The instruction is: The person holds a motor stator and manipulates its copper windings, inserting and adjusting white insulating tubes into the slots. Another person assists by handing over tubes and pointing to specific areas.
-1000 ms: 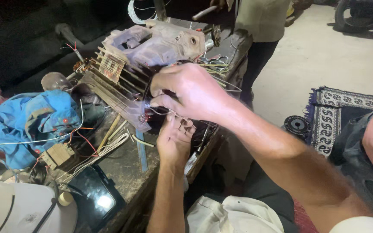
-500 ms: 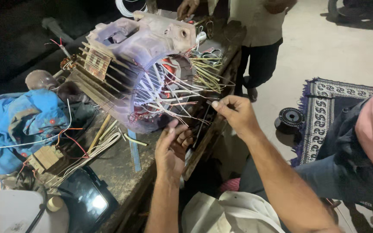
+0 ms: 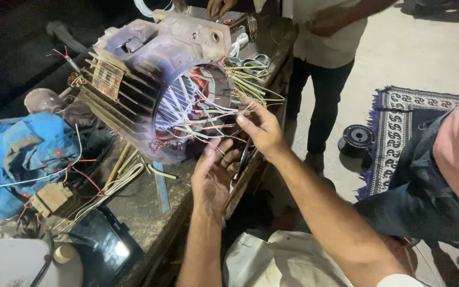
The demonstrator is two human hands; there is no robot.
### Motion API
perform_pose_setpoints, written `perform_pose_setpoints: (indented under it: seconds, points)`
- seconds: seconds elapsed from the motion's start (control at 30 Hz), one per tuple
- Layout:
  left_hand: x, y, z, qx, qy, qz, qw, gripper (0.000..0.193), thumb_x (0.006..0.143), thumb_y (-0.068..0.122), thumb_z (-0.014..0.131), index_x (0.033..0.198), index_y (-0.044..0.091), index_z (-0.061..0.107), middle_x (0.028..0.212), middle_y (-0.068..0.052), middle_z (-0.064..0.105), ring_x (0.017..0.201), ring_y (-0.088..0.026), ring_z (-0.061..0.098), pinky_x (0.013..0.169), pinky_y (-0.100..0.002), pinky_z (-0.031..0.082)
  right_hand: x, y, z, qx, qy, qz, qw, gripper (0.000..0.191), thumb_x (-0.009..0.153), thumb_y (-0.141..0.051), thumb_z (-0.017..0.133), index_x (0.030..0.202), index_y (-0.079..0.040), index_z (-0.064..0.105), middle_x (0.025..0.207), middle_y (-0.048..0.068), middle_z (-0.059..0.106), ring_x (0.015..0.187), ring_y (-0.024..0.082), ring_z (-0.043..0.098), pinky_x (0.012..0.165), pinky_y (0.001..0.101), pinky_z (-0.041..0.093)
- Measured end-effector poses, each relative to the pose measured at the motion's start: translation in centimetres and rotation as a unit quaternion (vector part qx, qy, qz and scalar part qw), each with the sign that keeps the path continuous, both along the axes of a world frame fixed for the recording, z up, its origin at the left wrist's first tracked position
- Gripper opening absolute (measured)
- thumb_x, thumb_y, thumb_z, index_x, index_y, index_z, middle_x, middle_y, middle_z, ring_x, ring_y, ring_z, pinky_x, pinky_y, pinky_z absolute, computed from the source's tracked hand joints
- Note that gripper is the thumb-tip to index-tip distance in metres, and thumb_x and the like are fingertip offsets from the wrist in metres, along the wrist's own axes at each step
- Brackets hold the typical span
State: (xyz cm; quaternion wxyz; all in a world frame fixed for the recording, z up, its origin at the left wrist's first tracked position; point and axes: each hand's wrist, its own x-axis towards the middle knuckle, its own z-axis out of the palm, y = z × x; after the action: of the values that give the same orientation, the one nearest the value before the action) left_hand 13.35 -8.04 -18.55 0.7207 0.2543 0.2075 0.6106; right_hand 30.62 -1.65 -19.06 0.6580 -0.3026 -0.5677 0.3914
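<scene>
Pinched thin wires [image 3: 224, 114] with right hand [image 3: 261, 127] beside motor [image 3: 171, 90]; left hand [image 3: 216, 172] open just below, holding nothing.

Co-worker [image 3: 325, 32] cut off at top edge, only torso, legs and two hands show. Motor housing [image 3: 150, 79] motion-blurred, label plate [image 3: 107, 78] unreadable. Right hand [image 3: 261, 127] pinches thin wires [image 3: 213, 114]; which wire is too fine to tell. Left hand [image 3: 216, 175] palm faces away, fingers [image 3: 228, 159] partly behind wires. White container [image 3: 17, 266] cropped at bottom-left. Bench [image 3: 150, 212] far end dark.
</scene>
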Motion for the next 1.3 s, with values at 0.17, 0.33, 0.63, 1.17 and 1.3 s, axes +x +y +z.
perform_pose_setpoints:
  seconds: [0.17, 0.33, 0.63, 1.17, 1.3]
  points:
    - [-1.7, -1.1, 0.6, 0.061, -0.027, 0.023, 0.998, 0.049, 0.093, 0.026, 0.063, 0.138, 0.01, 0.055, 0.124, -0.013, 0.07, 0.102, -0.025, 0.069, 0.084, -0.041, 0.054, -0.2, 0.9, 1.0, 0.061, -0.12, -0.003, 0.991, 0.024, 0.106, -0.012, 0.067, 0.125, 0.002, 0.07, 0.115, 0.004, 0.073, 0.104, 0.009, 0.063, 0.097, 0.0263, 0.052]
    - [-2.5, -0.7, -1.2, 0.03, 0.054, 0.049, 0.997, 0.038, 0.096, 0.015, 0.065, 0.129, -0.001, 0.058, 0.112, -0.016, 0.071, 0.094, -0.025, 0.071, 0.079, -0.037, 0.056, -0.2, 1.3, 1.7, 0.02, -0.113, 0.072, 0.991, 0.03, 0.095, -0.006, 0.071, 0.125, 0.0, 0.069, 0.107, 0.001, 0.074, 0.097, 0.007, 0.065, 0.089, 0.0239, 0.054]
    - [-0.9, 0.0, -6.1, 0.029, 0.122, 0.034, 0.991, 0.032, 0.095, 0.007, 0.066, 0.125, -0.004, 0.063, 0.098, -0.011, 0.071, 0.079, -0.016, 0.068, 0.07, -0.029, 0.055, -0.3, 2.2, 1.4, 0.305, -0.352, -0.136, 0.874, 0.043, 0.093, -0.002, 0.074, 0.134, -0.008, 0.063, 0.11, 0.015, 0.073, 0.099, 0.029, 0.071, 0.086, 0.0372, 0.058]
    - [0.5, -0.9, -8.0, -0.022, 0.236, -0.01, 0.971, 0.028, 0.094, 0.013, 0.069, 0.12, 0.001, 0.066, 0.096, -0.004, 0.071, 0.079, -0.011, 0.067, 0.068, -0.025, 0.053, -1.0, 3.9, 0.5, 0.228, -0.698, -0.221, 0.641, 0.046, 0.091, -0.014, 0.058, 0.136, -0.02, 0.062, 0.073, 0.007, 0.068, 0.062, 0.029, 0.069, 0.054, 0.0446, 0.051]
    - [0.2, -0.8, -8.7, -0.022, 0.246, -0.022, 0.969, 0.028, 0.095, 0.015, 0.069, 0.12, 0.003, 0.067, 0.094, -0.003, 0.071, 0.079, -0.01, 0.067, 0.068, -0.024, 0.055, -1.1, 3.7, 0.4, 0.198, -0.693, -0.213, 0.66, 0.045, 0.09, -0.012, 0.059, 0.133, -0.021, 0.063, 0.071, 0.009, 0.067, 0.062, 0.031, 0.069, 0.055, 0.0466, 0.052]
